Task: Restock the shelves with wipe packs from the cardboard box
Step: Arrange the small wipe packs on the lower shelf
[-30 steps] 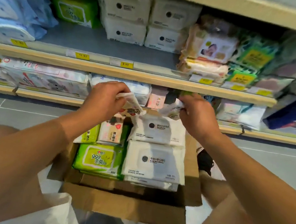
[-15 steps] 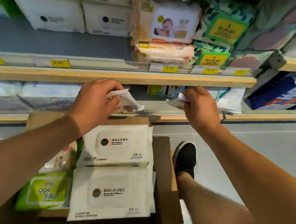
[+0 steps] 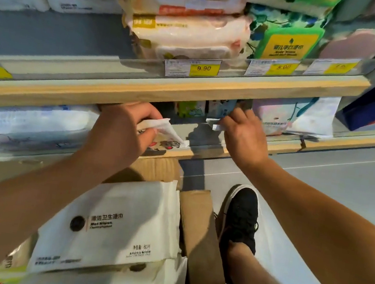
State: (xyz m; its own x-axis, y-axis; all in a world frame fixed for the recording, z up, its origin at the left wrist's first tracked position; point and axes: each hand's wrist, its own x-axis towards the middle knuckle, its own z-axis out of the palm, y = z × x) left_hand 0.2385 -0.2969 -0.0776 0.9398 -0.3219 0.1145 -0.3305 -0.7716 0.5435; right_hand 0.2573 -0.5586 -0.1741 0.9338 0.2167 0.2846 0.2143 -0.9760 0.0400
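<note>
My left hand [image 3: 120,131] grips a small white wipe pack with cartoon prints [image 3: 165,136] at the front edge of the lower shelf [image 3: 204,153]. My right hand [image 3: 243,135] holds another small pack [image 3: 216,124] just inside that shelf, mostly hidden by my fingers. Below my arms sits the open cardboard box [image 3: 201,236], with large white wipe packs [image 3: 117,228] stacked in it and a green pack [image 3: 1,272] at its lower left.
The upper shelf [image 3: 189,88] carries white, pink and green wipe packs behind yellow price tags. Small packs [image 3: 189,109] stand deep in the lower shelf, a pastel pack [image 3: 280,114] to the right. My black shoe [image 3: 240,222] rests on the grey floor beside the box.
Both hands rose from the box with their small packs and reached forward to the lower shelf. The view closed in on the shelves.
</note>
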